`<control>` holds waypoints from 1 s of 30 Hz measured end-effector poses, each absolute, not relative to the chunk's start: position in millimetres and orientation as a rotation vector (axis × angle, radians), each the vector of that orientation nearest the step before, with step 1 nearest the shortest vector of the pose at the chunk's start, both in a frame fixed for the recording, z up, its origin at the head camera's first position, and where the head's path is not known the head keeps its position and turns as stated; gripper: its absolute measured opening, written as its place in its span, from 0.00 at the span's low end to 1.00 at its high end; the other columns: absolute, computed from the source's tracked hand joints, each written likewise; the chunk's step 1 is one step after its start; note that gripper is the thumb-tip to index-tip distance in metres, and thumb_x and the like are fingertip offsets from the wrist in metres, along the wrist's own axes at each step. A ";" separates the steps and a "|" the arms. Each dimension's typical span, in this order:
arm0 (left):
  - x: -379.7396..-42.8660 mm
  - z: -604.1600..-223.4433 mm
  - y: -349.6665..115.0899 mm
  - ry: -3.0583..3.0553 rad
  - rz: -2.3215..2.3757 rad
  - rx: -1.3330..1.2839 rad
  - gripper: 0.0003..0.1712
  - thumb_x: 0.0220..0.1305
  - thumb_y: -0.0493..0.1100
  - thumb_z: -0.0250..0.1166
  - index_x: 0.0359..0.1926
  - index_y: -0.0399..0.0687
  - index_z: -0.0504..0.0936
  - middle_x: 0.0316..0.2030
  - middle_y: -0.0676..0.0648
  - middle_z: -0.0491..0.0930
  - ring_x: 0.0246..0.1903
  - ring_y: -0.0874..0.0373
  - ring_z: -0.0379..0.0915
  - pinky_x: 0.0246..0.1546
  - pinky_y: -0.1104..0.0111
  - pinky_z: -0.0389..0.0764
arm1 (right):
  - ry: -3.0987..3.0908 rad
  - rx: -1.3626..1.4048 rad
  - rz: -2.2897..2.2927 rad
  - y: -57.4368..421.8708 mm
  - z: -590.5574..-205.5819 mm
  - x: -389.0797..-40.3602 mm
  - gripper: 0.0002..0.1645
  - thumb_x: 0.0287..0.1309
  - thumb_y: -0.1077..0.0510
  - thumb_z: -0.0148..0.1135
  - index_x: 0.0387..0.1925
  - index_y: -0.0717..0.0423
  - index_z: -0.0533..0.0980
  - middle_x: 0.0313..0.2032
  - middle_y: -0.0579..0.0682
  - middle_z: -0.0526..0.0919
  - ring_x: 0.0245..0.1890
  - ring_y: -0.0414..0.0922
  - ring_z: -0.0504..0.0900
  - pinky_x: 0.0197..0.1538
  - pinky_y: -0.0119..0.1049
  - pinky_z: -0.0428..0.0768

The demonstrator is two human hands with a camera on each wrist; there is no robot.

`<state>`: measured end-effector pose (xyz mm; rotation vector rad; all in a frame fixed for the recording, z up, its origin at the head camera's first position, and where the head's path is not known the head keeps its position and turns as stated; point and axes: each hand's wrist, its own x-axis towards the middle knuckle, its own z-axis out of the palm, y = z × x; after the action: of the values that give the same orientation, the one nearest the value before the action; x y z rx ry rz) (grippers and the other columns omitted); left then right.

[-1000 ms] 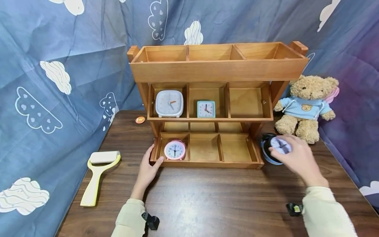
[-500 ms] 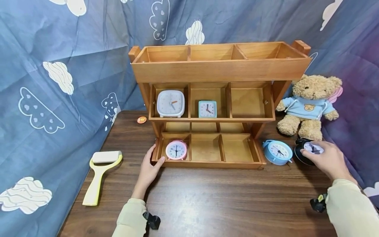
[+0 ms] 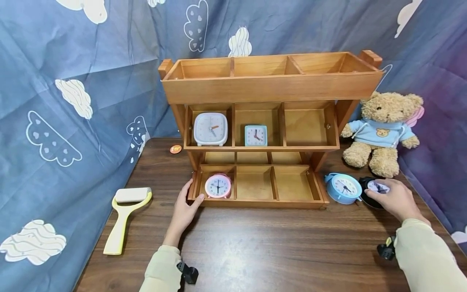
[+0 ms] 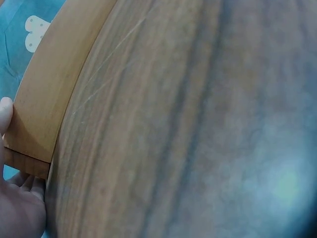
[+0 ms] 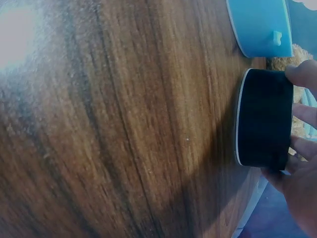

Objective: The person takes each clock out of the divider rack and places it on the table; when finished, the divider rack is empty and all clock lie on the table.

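Note:
My right hand [image 3: 397, 199] holds a round black alarm clock [image 3: 371, 201] with a white face, at the right of the table. Fingers and thumb span the clock's rim in the right wrist view, where its black side [image 5: 265, 119] shows. Part of the face is hidden by the hand. Just left of it sits a light-blue alarm clock [image 3: 343, 188]. My left hand [image 3: 182, 215] grips the lower left corner of a wooden tiered shelf [image 3: 255, 204], thumb at the front and fingers round the end. A pink alarm clock [image 3: 217, 186] stands in the bottom-left compartment beside this hand.
A white clock [image 3: 210, 129] and a small teal square clock [image 3: 255, 135] stand in the middle tier. Behind the right hand sits a teddy bear [image 3: 383, 129]. A yellow-handled roller [image 3: 122, 221] lies at left, and an orange round sticker [image 3: 175, 149] is near the shelf.
The right hand carried the black clock from over the blue clock out to the right, then slightly back left beside it. The left hand stays on the shelf corner.

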<state>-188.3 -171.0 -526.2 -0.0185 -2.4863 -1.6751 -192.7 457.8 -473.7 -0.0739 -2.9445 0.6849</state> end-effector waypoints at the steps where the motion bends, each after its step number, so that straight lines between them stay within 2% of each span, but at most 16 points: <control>1: -188.3 -526.5 -170.5 -2.486 -1.676 -0.021 0.39 0.66 0.48 0.67 0.74 0.56 0.61 0.73 0.41 0.58 0.73 0.45 0.51 0.72 0.46 0.53 | -2.954 -0.069 0.684 458.5 -473.4 -192.5 0.40 0.62 0.43 0.64 0.58 0.75 0.70 0.56 0.81 0.66 0.52 0.74 0.66 0.49 0.67 0.66; 8: -188.3 -528.2 -169.0 -2.489 -1.689 -0.021 0.40 0.66 0.50 0.67 0.75 0.58 0.60 0.74 0.42 0.58 0.73 0.45 0.51 0.71 0.44 0.52 | -2.967 -0.077 0.673 460.5 -471.2 -189.3 0.40 0.65 0.43 0.61 0.60 0.75 0.67 0.60 0.82 0.61 0.56 0.78 0.61 0.50 0.72 0.62; 11: -188.1 -528.4 -169.8 -2.491 -1.689 -0.021 0.40 0.66 0.51 0.67 0.75 0.57 0.60 0.74 0.42 0.58 0.73 0.45 0.51 0.71 0.45 0.52 | -2.881 -0.106 0.665 449.2 -461.4 -188.0 0.36 0.67 0.47 0.57 0.62 0.73 0.66 0.64 0.80 0.58 0.60 0.81 0.56 0.50 0.77 0.55; 13: -187.6 -527.9 -170.6 -2.486 -1.688 -0.022 0.40 0.66 0.50 0.67 0.75 0.57 0.60 0.74 0.42 0.58 0.73 0.45 0.51 0.71 0.44 0.52 | -2.767 -0.110 0.678 432.5 -451.4 -188.1 0.31 0.66 0.51 0.56 0.61 0.71 0.68 0.65 0.77 0.60 0.61 0.82 0.54 0.49 0.78 0.52; 18: -187.5 -526.3 -172.8 -2.474 -1.677 -0.026 0.41 0.66 0.50 0.67 0.75 0.56 0.60 0.73 0.42 0.59 0.73 0.44 0.52 0.71 0.44 0.53 | -2.488 0.051 0.761 369.1 -436.2 -189.3 0.20 0.58 0.61 0.57 0.50 0.69 0.77 0.58 0.72 0.70 0.57 0.75 0.59 0.53 0.71 0.51; 22: -188.2 -526.6 -172.5 -2.483 -1.679 -0.028 0.41 0.66 0.51 0.67 0.75 0.56 0.60 0.74 0.42 0.59 0.73 0.45 0.52 0.71 0.45 0.53 | -2.426 0.256 0.816 314.0 -438.2 -192.1 0.17 0.55 0.64 0.59 0.46 0.69 0.79 0.54 0.71 0.73 0.54 0.70 0.64 0.55 0.67 0.55; 27: -187.9 -528.4 -171.4 -2.465 -1.678 -0.020 0.40 0.65 0.49 0.68 0.75 0.55 0.61 0.73 0.43 0.60 0.73 0.46 0.53 0.72 0.47 0.54 | -2.514 0.381 0.898 238.8 -445.8 -199.9 0.17 0.59 0.60 0.62 0.50 0.64 0.79 0.56 0.67 0.73 0.56 0.66 0.70 0.58 0.67 0.62; 30: -187.9 -528.1 -171.8 -2.464 -1.667 -0.017 0.40 0.65 0.48 0.68 0.74 0.54 0.62 0.73 0.43 0.61 0.72 0.46 0.54 0.72 0.48 0.55 | -2.594 0.448 0.956 187.3 -448.1 -204.9 0.20 0.61 0.56 0.63 0.53 0.60 0.79 0.59 0.63 0.73 0.58 0.62 0.72 0.60 0.67 0.63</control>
<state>-187.9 -171.8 -528.1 -0.0167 -2.4638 -1.6673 -204.9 187.3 -448.1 0.4484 -2.5940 0.9564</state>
